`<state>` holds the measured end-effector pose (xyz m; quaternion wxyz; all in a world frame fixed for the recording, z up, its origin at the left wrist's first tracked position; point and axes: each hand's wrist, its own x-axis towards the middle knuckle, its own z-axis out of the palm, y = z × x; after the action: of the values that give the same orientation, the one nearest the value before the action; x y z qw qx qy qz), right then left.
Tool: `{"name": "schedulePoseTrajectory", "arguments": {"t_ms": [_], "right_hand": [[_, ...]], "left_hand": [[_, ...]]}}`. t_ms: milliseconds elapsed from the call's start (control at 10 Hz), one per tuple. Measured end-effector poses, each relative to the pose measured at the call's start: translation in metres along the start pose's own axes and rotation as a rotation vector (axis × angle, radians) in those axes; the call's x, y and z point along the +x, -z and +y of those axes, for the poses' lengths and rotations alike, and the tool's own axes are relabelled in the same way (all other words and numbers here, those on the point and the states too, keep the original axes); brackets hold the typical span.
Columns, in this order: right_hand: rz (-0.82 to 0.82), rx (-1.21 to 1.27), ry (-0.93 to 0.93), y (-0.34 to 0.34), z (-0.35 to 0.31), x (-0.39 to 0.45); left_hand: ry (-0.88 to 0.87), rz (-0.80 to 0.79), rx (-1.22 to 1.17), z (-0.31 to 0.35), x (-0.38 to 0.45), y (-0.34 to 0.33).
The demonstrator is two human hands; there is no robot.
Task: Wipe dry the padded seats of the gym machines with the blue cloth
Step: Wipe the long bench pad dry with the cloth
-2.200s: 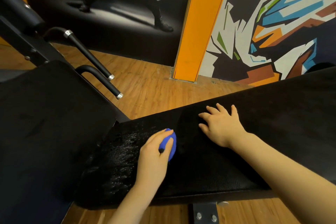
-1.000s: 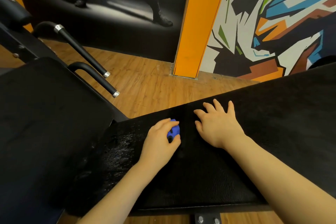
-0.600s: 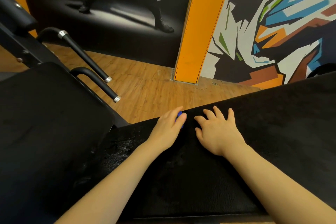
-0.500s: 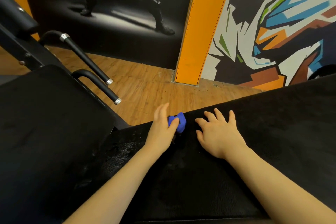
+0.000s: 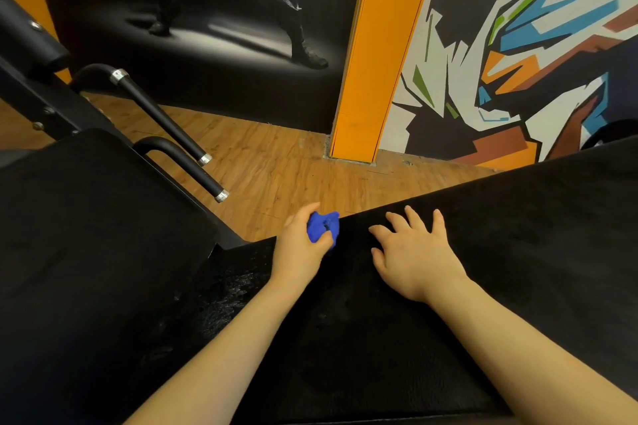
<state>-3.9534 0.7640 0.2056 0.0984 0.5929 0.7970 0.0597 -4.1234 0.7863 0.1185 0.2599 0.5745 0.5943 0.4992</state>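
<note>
Wood flooring (image 5: 276,162) is showing beyond the black padded seat (image 5: 397,338). Left hand (image 5: 303,248) is clamping its fingers on the balled blue cloth (image 5: 322,228) at the far edge; right hand (image 5: 414,259) is resting flat, fingers spread. Mid-wipe; next, sweeping toward the wet patch (image 5: 228,290) on the left.

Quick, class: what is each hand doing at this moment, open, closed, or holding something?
Left hand: closed, gripping the bunched blue cloth at the seat pad's far edge.
Right hand: open, fingers spread, resting flat on the pad.
</note>
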Motion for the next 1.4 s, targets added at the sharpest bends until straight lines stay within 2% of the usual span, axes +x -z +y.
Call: {"name": "schedulePoseTrajectory", "arguments": {"t_ms": [100, 300, 400, 600, 1000, 1100, 1400], "right_hand": [[-0.003, -0.001, -0.004, 0.000, 0.000, 0.001], [-0.008, -0.002, -0.006, 0.000, -0.001, 0.001], [-0.005, -0.001, -0.002, 0.000, 0.000, 0.000], [-0.014, 0.001, -0.001, 0.001, 0.000, 0.001], [0.003, -0.012, 0.015, -0.003, 0.001, 0.001], [0.003, -0.013, 0.011, -0.003, 0.001, 0.002], [0.000, -0.016, 0.002, -0.003, 0.000, 0.003]], "left_hand": [[0.027, 0.020, 0.079, 0.001, 0.015, 0.005], [-0.102, 0.050, 0.320, 0.003, 0.020, -0.013], [-0.075, 0.002, 0.212, 0.004, 0.017, -0.024], [-0.061, -0.076, 0.211, 0.009, 0.015, -0.025], [-0.122, -0.049, 0.165, -0.003, -0.046, 0.001], [-0.096, 0.005, 0.148, 0.003, -0.031, -0.010], [-0.008, 0.010, 0.174, 0.027, 0.024, -0.041]]}}
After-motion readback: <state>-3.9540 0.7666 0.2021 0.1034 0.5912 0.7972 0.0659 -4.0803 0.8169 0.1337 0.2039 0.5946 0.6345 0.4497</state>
